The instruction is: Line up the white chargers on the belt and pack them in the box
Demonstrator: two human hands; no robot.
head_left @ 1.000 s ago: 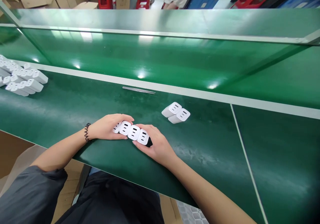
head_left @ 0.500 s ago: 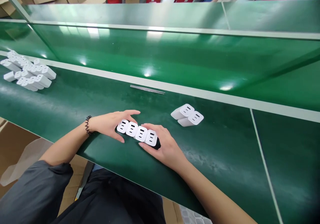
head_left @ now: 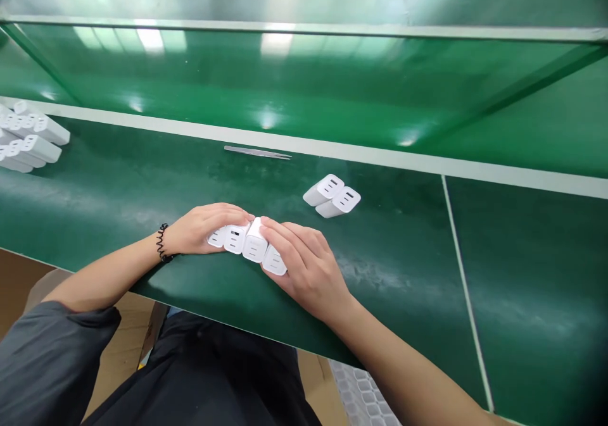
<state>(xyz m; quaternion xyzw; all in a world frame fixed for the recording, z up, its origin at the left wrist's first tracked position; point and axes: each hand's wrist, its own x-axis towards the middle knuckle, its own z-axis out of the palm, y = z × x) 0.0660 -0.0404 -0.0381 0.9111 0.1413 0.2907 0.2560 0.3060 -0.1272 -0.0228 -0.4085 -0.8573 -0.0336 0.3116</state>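
Note:
A short row of white charger blocks [head_left: 255,247] stands side by side between my hands, port faces turned up and toward me. My left hand [head_left: 204,226] wraps over the row's left end, its fingers lying on top. Over the right end curls my right hand [head_left: 308,264], fingers across the blocks and thumb beneath. The two hands' fingertips come close together at the row's middle. Beyond my right hand, a pair of white charger blocks [head_left: 338,196] lies on the green table [head_left: 403,287], touching each other. My fingers partly cover the outer blocks.
At the far left lies a cluster of several white chargers [head_left: 33,136]. Metal tweezers [head_left: 258,152] rest near the back of the table, before a white strip [head_left: 304,145]. A plastic tray with pockets [head_left: 363,391] shows below the front edge, beside cardboard [head_left: 313,382].
Both hands have closed over the row of charger blocks, and the blocks have tilted so their ports face more toward me. The view has shifted, too.

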